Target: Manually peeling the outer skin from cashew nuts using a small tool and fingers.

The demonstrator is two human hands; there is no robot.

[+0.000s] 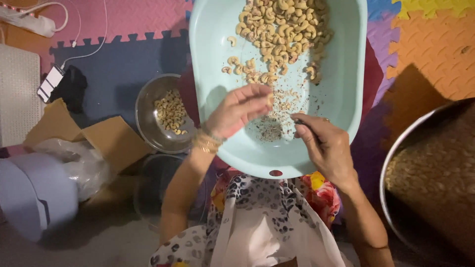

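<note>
My left fingers pinch a nut, right fingers grip a dark pick; a slip could jab the left fingers or drop the nut among the husks below them.

A single pale cashew was pinched upright at the fingertips. It sat above the mint-green plastic basin, whose heap of curved cashews lay toward twelve o'clock, brown skin flakes toward six.

Your left hand hovered palm-down with fingers curled and thumb pinched against the fingertips, gold bangles on its bent wrist, while your right hand sat just beside it, fingers folded inward, forearm angled out.
</note>
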